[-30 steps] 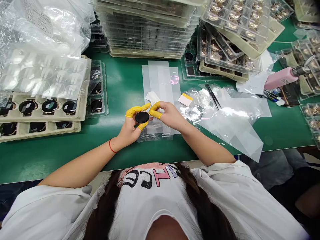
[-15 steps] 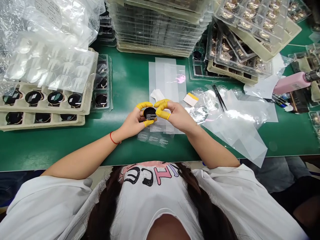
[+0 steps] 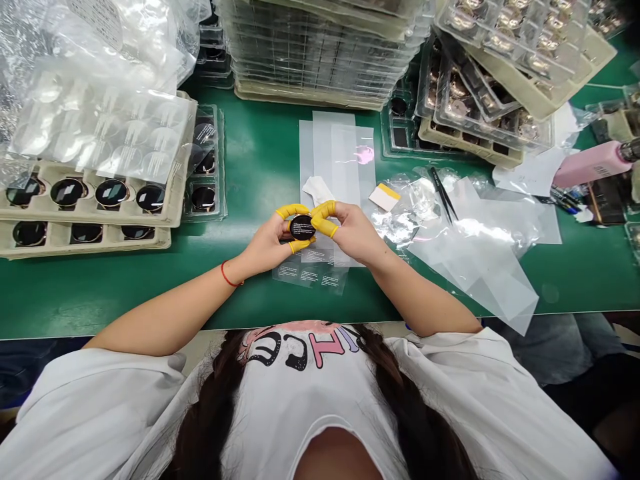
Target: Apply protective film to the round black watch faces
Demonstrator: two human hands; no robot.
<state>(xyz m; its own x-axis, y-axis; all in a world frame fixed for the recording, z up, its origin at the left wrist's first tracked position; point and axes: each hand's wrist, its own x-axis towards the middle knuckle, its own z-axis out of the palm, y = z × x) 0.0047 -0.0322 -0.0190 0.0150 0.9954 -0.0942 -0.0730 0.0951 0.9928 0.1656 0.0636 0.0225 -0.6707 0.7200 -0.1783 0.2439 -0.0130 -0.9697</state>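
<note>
My left hand (image 3: pixel 273 239), with yellow finger cots, grips a round black watch face (image 3: pixel 302 228) by its left edge. White printed text, apparently on a clear film, shows across the disc. My right hand (image 3: pixel 350 230), also in yellow cots, pinches at the disc's upper right edge; its fingertips hide what exactly lies between them. Just below the hands a clear sheet of printed films (image 3: pixel 313 273) rests on the green table. Beyond them a crumpled white cloth (image 3: pixel 318 190) lies on translucent sheets (image 3: pixel 333 133).
Trays of black watch faces (image 3: pixel 85 207) stand at the left. Stacked clear trays (image 3: pixel 325 60) rise at the back. More trays (image 3: pixel 480 133) lean at the right, near black tweezers (image 3: pixel 443 193), a white-and-yellow pad (image 3: pixel 385 197), plastic sheets (image 3: pixel 480 260) and a pink bottle (image 3: pixel 590 164).
The watch face has tilted in my left hand, and its text now sits across the middle. My right fingers stay at its edge. The whole view has shifted slightly.
</note>
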